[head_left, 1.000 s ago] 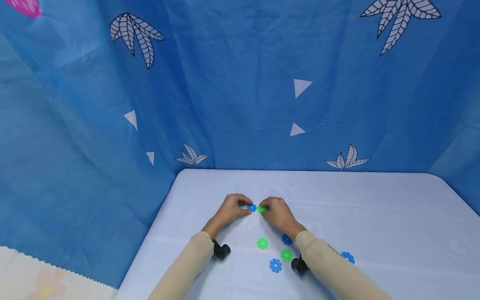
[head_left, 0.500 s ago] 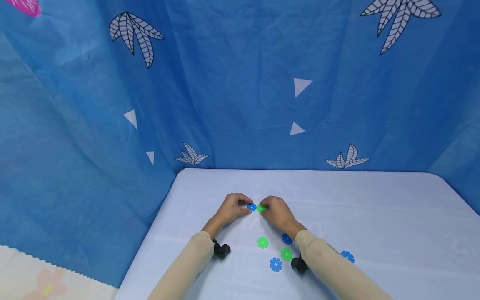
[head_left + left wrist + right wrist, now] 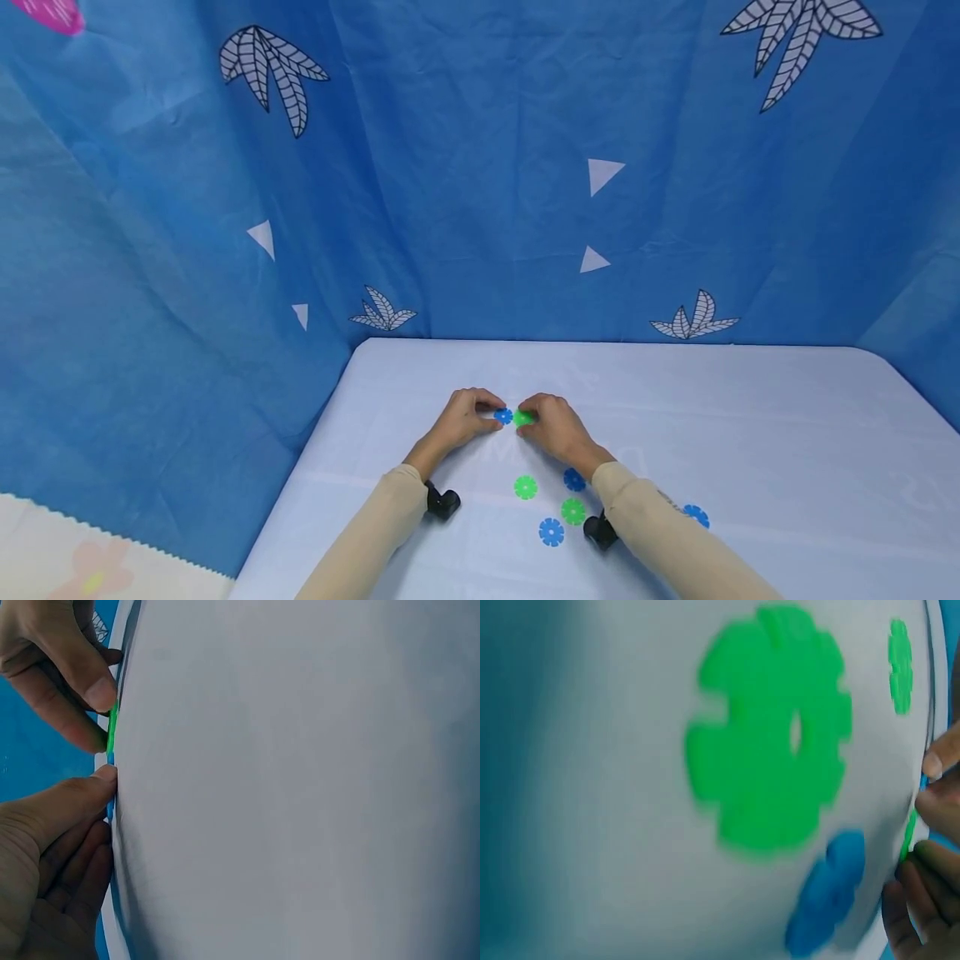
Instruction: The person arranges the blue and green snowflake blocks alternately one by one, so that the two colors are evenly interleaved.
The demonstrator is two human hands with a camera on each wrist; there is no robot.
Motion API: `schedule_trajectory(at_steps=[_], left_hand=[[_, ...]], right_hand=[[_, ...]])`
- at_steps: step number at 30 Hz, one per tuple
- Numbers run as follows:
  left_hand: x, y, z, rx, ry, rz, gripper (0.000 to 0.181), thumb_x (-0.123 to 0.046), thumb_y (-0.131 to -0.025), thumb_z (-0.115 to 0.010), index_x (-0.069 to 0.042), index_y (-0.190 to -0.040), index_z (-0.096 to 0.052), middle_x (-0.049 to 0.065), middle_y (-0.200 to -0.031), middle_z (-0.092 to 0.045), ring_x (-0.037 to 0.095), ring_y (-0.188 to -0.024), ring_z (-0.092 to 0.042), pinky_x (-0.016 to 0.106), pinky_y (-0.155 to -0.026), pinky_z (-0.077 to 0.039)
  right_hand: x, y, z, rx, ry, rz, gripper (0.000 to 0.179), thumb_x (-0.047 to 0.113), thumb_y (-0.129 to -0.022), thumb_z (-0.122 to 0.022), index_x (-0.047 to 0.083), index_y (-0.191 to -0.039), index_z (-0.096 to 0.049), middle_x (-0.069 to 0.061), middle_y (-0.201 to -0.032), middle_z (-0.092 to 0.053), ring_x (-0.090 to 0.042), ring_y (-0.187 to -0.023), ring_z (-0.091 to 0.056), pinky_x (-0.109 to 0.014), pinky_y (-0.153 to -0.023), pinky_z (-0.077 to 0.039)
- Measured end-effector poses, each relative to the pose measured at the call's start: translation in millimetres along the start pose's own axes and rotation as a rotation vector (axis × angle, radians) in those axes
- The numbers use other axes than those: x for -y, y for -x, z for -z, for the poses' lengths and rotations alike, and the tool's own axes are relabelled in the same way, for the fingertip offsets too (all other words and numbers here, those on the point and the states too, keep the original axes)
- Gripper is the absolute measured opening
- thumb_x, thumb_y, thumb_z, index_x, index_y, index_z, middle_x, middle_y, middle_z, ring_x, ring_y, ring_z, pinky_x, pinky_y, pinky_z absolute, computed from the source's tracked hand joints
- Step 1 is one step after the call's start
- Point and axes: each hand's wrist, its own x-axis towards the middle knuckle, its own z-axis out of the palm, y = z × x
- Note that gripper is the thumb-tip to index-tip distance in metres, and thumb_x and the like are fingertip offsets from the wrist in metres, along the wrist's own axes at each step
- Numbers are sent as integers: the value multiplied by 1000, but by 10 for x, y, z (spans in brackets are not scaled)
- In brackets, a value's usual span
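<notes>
Pinching a blue disc point(image 3: 503, 416) by its rim in the left hand point(image 3: 459, 418), with fingers bent in close, and likewise pinching a green disc point(image 3: 522, 418) in the right hand point(image 3: 555, 427). Holding both rim to rim, too close for telling touch from gap, over a white table point(image 3: 750, 433), short of the far edge point(image 3: 615, 343) at twelve o'clock and nearer the left edge point(image 3: 324, 417) at nine than the right edge point(image 3: 921, 398) at three. Having wider tabletop for sideways travel toward three. Seeing a loose green disc point(image 3: 526, 487) at six, a dark blue disc point(image 3: 574, 480) past four, a paler blue disc point(image 3: 551, 532) and another green disc point(image 3: 573, 512) around five.
</notes>
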Motion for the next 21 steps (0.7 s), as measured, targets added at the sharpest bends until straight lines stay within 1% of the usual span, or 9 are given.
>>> schedule_trajectory(at_steps=[3, 7, 10, 15, 21], left_hand=[[-15, 5, -3, 6, 0, -4, 27, -5, -80, -80, -10, -107, -76, 0, -106, -70, 19, -103, -63, 37, -93, -51], [-26, 20, -9, 13, -2, 3, 28, -5, -80, -81, -9, -107, -75, 0, -106, -70, 19, -103, -63, 37, -93, -50], [-25, 30, -10, 12, -4, 7, 28, -5, -80, -81, -9, -107, -76, 0, -105, -70, 19, -102, -63, 36, -92, -51], [-29, 34, -4, -8, -12, 17, 28, -5, -79, -82, -10, -106, -76, -1, -105, -70, 17, -101, -63, 36, -92, -51], [-33, 44, -11, -13, -14, 11, 29, -5, -79, -81, -9, -107, -75, 0, -105, -70, 18, -102, -64, 37, -92, -51]], right_hand=[[-27, 16, 65, 49, -8, -2, 44, 16, -82, -81, 2, -121, -68, -10, -118, -67, -25, -111, -62, -43, -96, -50], [-81, 63, 149, 81, -21, -7, 48, 18, -81, -81, 2, -124, -67, -10, -122, -66, -26, -113, -61, -44, -97, -49], [-124, 124, 200, 85, -28, -19, 45, 16, -82, -80, 4, -123, -68, -8, -120, -67, -25, -111, -61, -43, -96, -49], [-173, 233, 281, 81, -56, -45, 38, 12, -83, -79, 7, -119, -70, -3, -115, -68, -23, -109, -60, -44, -94, -49], [-207, 373, 330, 101, -87, -70, 33, 12, -83, -79, 10, -116, -72, -1, -113, -68, -21, -106, -61, -43, -93, -50]])
